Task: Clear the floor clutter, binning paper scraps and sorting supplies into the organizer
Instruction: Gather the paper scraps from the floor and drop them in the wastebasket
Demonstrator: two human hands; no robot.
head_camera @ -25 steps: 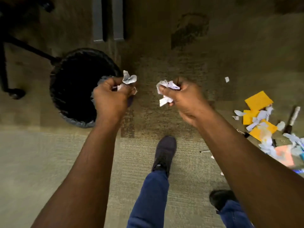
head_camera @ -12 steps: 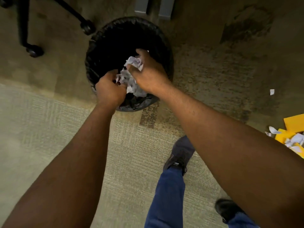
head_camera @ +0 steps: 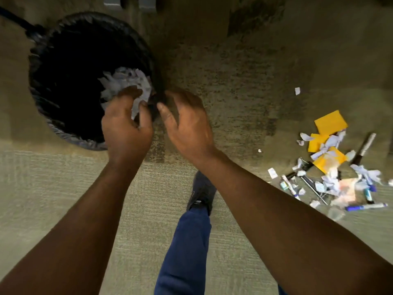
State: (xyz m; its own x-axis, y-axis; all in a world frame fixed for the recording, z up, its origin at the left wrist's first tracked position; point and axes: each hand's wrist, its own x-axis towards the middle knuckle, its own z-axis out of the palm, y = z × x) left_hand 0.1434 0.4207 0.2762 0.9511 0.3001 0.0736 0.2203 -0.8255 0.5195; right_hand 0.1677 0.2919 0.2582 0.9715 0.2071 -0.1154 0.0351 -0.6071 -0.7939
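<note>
bin: round black plastic-lined waste bin (head_camera: 63,81) at my upper left, crumpled white paper scraps (head_camera: 125,81) lying inside near its right rim.
clutter: pile of yellow sheets, white scraps and pens (head_camera: 331,167) on carpet, well apart to my right.
hands: my left hand (head_camera: 125,126) and right hand (head_camera: 189,122) over the rim, fingers loose, holding nothing.
handling: scraps likely light, soft; scoop by handfuls. Pens stiff; pinch mid-barrel.

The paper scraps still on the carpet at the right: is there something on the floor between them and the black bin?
Nothing visible blocks the way. Between the paper scraps and the black bin lies bare carpet. Only the person's shoe stands nearby, below that line. Both the left hand and the right hand hold nothing.
</note>
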